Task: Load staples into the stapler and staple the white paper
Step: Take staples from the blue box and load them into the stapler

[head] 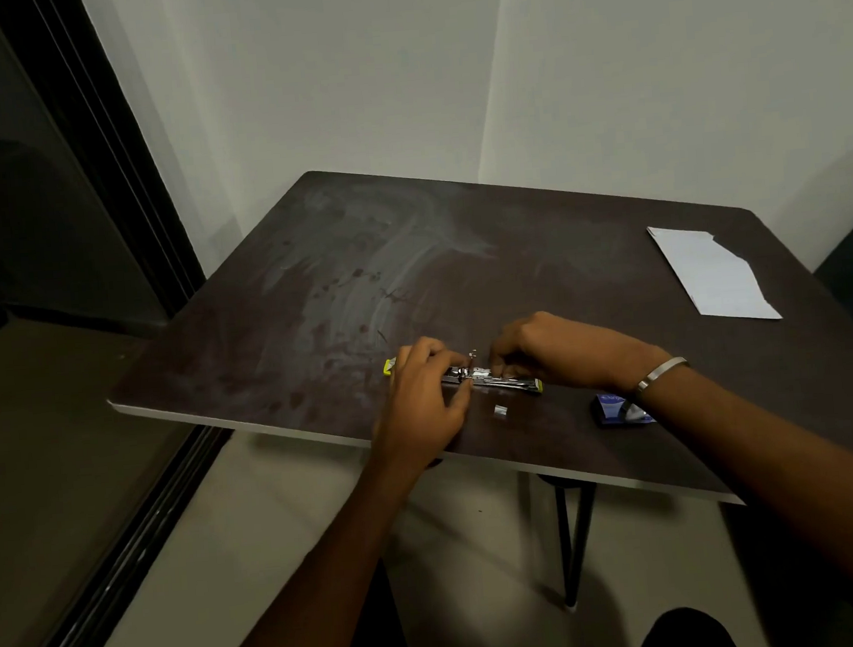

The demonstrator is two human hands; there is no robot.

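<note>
A yellow-tipped metal stapler (513, 383) lies opened flat near the table's front edge, its shiny staple channel facing up. My left hand (428, 399) grips the stapler's left half, its fingers curled over it. From the right, the fingertips of my right hand (544, 352) pinch at the middle of the channel; whether they hold staples is hidden. A small loose strip of staples (501, 411) lies just in front of the stapler. The white paper (711, 275) lies flat at the far right of the table.
A blue staple box (617, 408), open, sits under my right wrist, which wears a metal bangle (660, 372). The dark brown table (408, 253) is smudged and stands against a pale wall. A dark door frame runs along the left.
</note>
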